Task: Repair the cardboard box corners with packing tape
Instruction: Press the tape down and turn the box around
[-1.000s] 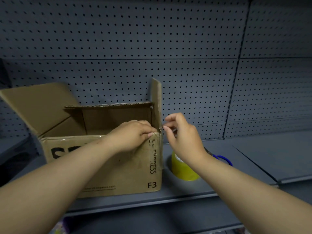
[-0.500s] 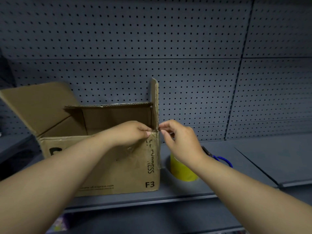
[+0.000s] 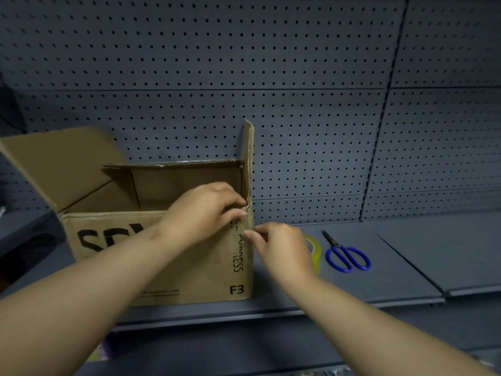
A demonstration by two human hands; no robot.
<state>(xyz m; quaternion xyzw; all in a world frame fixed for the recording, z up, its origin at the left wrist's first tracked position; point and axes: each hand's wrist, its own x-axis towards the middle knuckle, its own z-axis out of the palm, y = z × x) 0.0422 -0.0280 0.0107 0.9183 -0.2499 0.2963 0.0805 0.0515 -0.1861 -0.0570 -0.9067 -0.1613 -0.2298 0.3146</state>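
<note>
An open brown cardboard box (image 3: 189,267) with black print stands on the grey shelf, its flaps up. My left hand (image 3: 206,210) grips the box's front right top corner, fingers curled over the rim. A little lower, my right hand (image 3: 279,248) pinches the same vertical corner edge between thumb and fingertips, where a clear strip of tape glints faintly. The yellowish roll of packing tape (image 3: 315,249) lies on the shelf right of the box, mostly hidden behind my right hand.
Blue-handled scissors (image 3: 347,257) lie on the shelf (image 3: 406,267) right of the tape roll. A grey pegboard wall (image 3: 298,104) rises right behind the box. The shelf's front edge runs just before the box.
My right hand has slid from the top of the corner down along its edge. My left hand stays at the top corner. The scissors are now fully in sight.
</note>
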